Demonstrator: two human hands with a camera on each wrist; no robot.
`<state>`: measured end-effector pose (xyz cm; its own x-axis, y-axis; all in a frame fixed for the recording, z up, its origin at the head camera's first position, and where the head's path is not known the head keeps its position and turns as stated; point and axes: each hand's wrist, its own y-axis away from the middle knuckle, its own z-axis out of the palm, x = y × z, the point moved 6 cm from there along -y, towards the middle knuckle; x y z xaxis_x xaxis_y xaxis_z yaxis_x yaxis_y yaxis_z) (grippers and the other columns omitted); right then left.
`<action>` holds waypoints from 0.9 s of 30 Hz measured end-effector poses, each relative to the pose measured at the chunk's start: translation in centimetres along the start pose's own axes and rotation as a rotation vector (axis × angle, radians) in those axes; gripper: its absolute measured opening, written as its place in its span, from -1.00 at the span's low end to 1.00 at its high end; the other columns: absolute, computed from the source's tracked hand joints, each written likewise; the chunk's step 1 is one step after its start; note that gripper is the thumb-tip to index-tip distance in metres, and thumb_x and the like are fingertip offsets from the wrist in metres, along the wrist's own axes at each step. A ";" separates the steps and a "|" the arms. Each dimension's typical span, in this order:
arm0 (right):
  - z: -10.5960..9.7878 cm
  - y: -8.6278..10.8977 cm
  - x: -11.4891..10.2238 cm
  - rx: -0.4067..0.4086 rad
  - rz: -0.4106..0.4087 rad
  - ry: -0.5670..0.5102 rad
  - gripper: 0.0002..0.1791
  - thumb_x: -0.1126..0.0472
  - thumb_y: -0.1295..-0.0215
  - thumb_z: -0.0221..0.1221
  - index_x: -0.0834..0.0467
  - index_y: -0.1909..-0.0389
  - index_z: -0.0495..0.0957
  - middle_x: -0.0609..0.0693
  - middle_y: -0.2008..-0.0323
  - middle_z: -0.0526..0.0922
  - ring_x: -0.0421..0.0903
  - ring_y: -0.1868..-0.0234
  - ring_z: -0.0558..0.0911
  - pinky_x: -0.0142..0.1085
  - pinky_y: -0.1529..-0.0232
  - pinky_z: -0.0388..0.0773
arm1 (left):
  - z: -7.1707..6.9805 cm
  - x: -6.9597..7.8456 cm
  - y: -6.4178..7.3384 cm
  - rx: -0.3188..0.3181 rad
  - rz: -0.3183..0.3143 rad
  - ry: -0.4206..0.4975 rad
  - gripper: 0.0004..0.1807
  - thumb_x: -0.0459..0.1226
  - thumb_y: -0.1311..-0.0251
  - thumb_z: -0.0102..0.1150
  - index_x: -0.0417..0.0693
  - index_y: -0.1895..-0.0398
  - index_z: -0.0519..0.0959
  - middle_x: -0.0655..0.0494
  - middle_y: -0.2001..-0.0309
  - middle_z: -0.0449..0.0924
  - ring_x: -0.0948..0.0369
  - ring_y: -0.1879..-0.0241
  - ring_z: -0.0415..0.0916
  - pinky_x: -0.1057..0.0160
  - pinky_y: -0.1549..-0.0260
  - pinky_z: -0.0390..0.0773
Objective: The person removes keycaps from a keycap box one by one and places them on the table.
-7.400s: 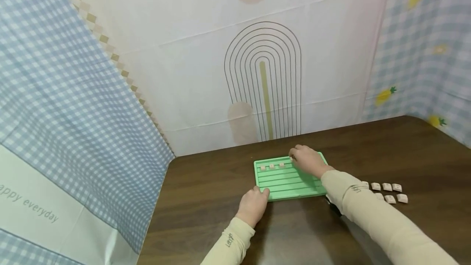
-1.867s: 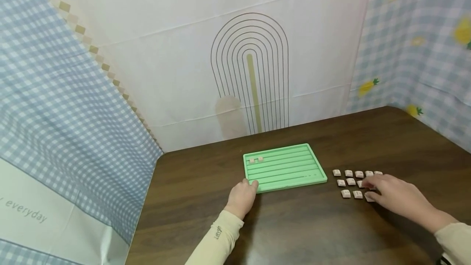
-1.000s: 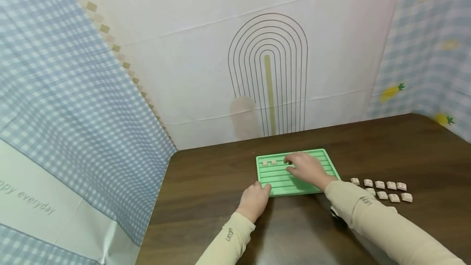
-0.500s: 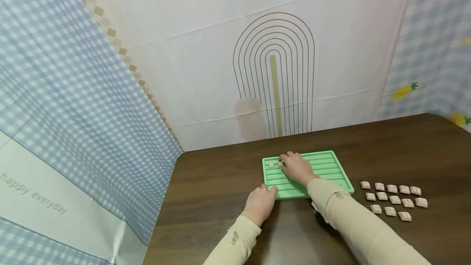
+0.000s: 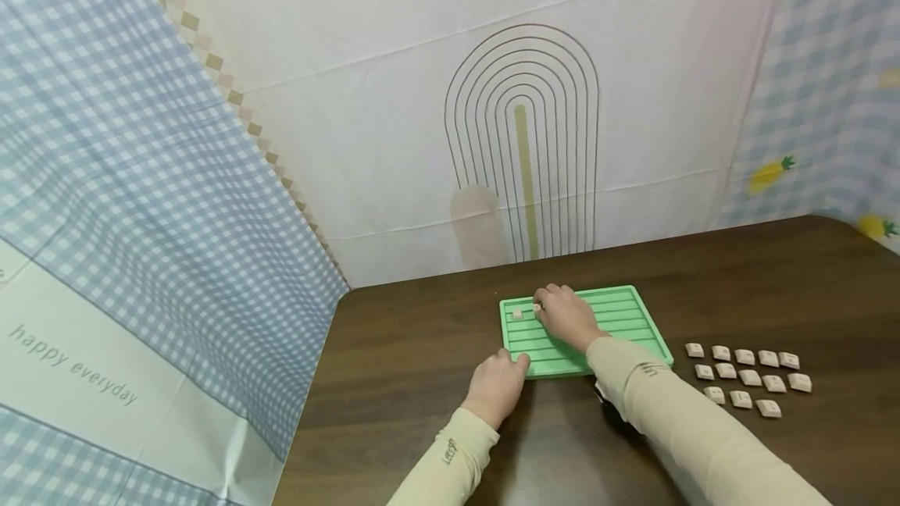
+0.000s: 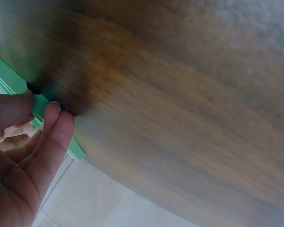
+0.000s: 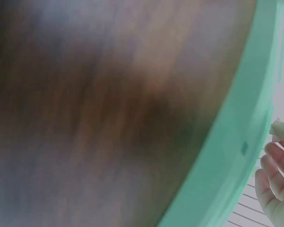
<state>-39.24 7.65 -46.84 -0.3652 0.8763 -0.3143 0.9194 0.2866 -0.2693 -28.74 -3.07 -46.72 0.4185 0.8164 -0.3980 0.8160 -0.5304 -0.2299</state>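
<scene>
A green ridged tray (image 5: pixel 619 322) lies on the table. My left hand (image 5: pixel 496 386) grips its front left corner; in the left wrist view, the thumb and fingers (image 6: pixel 59 130) close round the green edge. Over the tray's back row, my right hand (image 5: pixel 566 317) pinches a small white keycap (image 5: pixel 537 308), partly hidden by the fingers. To its left, another keycap (image 5: pixel 517 314) sits alone in the same row. The right wrist view catches my right hand's fingers (image 7: pixel 277 165) at its right edge, beyond the tray's side wall (image 7: pixel 227 137).
Right of the tray, several white keycaps (image 5: pixel 750 378) lie in three loose rows on the dark wood table (image 5: pixel 401 381). A patterned white cloth (image 5: pixel 380 139) hangs behind the table, with blue checked cloth (image 5: pixel 141 139) on the left.
Earlier the tray's back row held more keycaps. My right hand set one among those on the right, then returned to the tray and took hold of another. My left hand stays at the corner.
</scene>
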 end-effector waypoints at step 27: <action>-13.3 13.4 8.4 -0.032 -0.006 0.014 -0.76 0.14 -0.18 0.19 0.08 0.13 0.57 -0.02 0.22 0.63 -0.03 0.21 0.56 -0.18 0.41 0.48 | -0.3 -2.2 0.2 -0.026 -0.061 0.109 -0.94 -0.39 -0.18 0.02 -0.04 0.36 0.46 -0.05 0.50 0.50 0.12 0.57 0.51 0.26 0.65 0.55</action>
<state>-28.06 23.99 -40.97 -0.3691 0.8796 -0.3002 0.9214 0.3040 -0.2420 -29.36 -4.95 -45.64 0.4077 0.8677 -0.2844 0.8506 -0.4742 -0.2273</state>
